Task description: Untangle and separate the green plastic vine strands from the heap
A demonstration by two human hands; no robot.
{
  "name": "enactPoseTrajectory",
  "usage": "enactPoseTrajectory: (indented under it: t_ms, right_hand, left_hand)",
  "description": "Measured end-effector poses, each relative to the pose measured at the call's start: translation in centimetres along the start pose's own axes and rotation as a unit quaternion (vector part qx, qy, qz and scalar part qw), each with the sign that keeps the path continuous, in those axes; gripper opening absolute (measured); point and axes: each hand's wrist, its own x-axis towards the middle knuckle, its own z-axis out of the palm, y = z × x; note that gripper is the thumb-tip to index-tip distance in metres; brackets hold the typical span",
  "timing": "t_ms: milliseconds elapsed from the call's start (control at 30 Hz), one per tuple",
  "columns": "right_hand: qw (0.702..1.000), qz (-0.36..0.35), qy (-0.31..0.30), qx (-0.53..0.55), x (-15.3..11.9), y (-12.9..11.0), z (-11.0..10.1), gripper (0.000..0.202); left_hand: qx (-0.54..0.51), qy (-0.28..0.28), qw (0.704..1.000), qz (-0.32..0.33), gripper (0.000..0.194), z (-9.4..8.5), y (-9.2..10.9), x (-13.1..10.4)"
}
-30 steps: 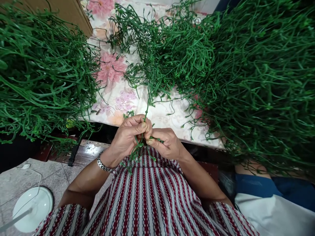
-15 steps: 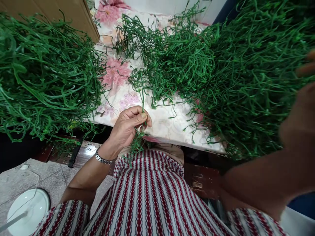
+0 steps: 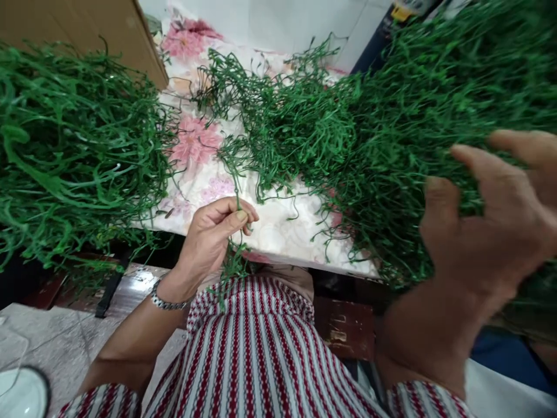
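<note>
Half a second back the right hand (image 3: 487, 232) was a blur at the right edge of the view, level with the big heap; now it has come further in and lower, close to the camera, its fingers (image 3: 470, 168) spread and curled against the big heap of green stems (image 3: 426, 98) that covers the right side of the table. Whether those fingers have closed on any stem cannot be told. A second ago both hands were together over the lap, working one small bunch; the right has since left it. The left hand (image 3: 213, 235) has stayed near the front edge of the table, only drifting slightly left, and it keeps the small bunch of green stems (image 3: 232, 264) pinched between thumb and fingertips, one stem rising above the thumb and the rest hanging down to the striped red-and-white garment (image 3: 256, 348). A metal wristwatch (image 3: 167, 301) sits on that wrist. A second heap of green stems (image 3: 73, 151) lies at the left edge of the table, and loose strands spread across the middle of the flowered tablecloth (image 3: 204, 174). The white round base (image 3: 20, 395) on the floor at lower left has slid almost out of view. No readable writing or brand shows anywhere
</note>
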Motion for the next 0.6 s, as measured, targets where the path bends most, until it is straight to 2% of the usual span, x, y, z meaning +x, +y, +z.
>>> enactPoseTrajectory:
  t_ms: [33,67,100,133,167,200,233,300,400,467,600]
  right_hand:
    - [0.989,-0.013,0.080,-0.126,-0.2,-0.7,0.6,0.041]
    - [0.968,-0.038,0.158,-0.192,-0.5,-1.6,1.4,0.032]
    - [0.969,-0.042,0.156,-0.185,-0.8,-2.5,2.4,0.030]
    - [0.981,-0.055,0.135,-0.126,-1.1,-3.4,3.7,0.028]
    - [0.996,-0.061,0.051,-0.052,-1.5,-4.3,5.0,0.028]
    - [0.996,-0.066,-0.046,0.027,-1.8,-5.1,6.5,0.027]
    - [0.985,-0.064,-0.122,0.101,-2.2,-5.8,7.9,0.025]
    - [0.954,-0.048,-0.201,0.216,-2.9,-6.9,10.5,0.022]
    - [0.914,-0.012,-0.236,0.330,-3.8,-7.6,13.2,0.022]
    - [0.895,0.017,-0.235,0.378,-4.2,-7.8,14.0,0.017]
    - [0.897,0.058,-0.186,0.397,-4.2,-7.7,13.9,0.010]
  left_hand:
    - [0.004,-0.001,1.000,0.011,0.011,0.1,0.1,0.0]
    - [0.007,-0.005,1.000,0.022,0.011,0.2,0.2,0.1]
    - [0.012,-0.011,0.999,0.034,0.011,0.4,0.3,0.2]
    - [0.018,-0.016,0.999,0.045,0.013,0.6,0.4,0.2]
    - [0.025,-0.021,0.998,0.054,0.015,0.9,0.5,0.3]
    - [0.033,-0.024,0.997,0.063,0.016,1.1,0.7,0.4]
    - [0.040,-0.026,0.996,0.073,0.017,1.3,0.8,0.4]
    - [0.053,-0.030,0.994,0.094,0.018,1.6,0.9,0.6]
    - [0.077,-0.041,0.987,0.133,0.014,1.9,1.0,0.9]
    - [0.110,-0.050,0.979,0.163,0.011,1.8,1.1,1.2]
    - [0.261,-0.040,0.944,0.199,0.017,1.0,1.8,1.2]
